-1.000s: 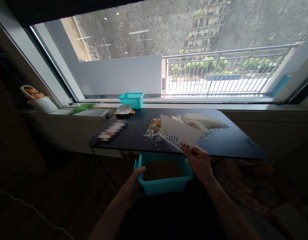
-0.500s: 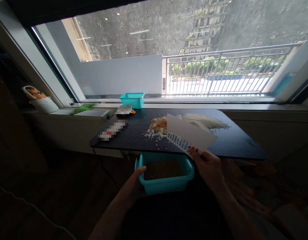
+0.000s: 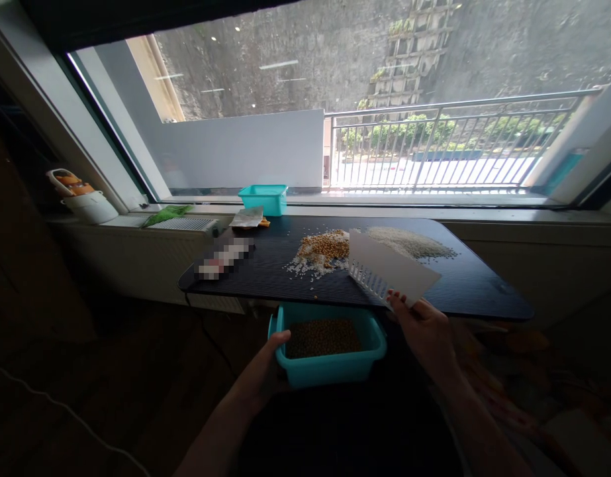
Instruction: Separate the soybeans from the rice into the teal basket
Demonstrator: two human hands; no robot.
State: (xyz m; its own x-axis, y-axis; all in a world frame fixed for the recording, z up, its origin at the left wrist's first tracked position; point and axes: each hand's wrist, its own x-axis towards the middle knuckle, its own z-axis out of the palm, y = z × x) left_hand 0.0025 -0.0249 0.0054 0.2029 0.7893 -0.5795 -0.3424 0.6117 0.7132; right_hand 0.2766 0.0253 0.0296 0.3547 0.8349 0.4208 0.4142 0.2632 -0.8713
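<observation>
My left hand (image 3: 266,366) is closed on the left rim of a turquoise plastic tub (image 3: 329,373), thumb over the edge. Yellow-brown beans (image 3: 325,338), likely soybeans, cover the tub's bottom, just below the table's near edge. In my right hand (image 3: 424,329) is a white flat scraper (image 3: 389,265) with a row of slots along one side, tilted above the table. Left of the scraper lies a pile of beans (image 3: 325,248) mixed with white grains. Behind it spreads a larger heap of white grains (image 3: 414,241), partly hidden by the scraper.
On the dark table (image 3: 265,278) lie a blurred-out object (image 3: 226,257) and a pale packet (image 3: 248,217). A second turquoise tub (image 3: 264,201) stands by the window. A white pot (image 3: 91,207) and green cloth (image 3: 169,214) are at the left, over the radiator (image 3: 186,258).
My right hand has carried the scraper to the right, uncovering more of the bean pile. My left hand and the tub have stayed almost still.
</observation>
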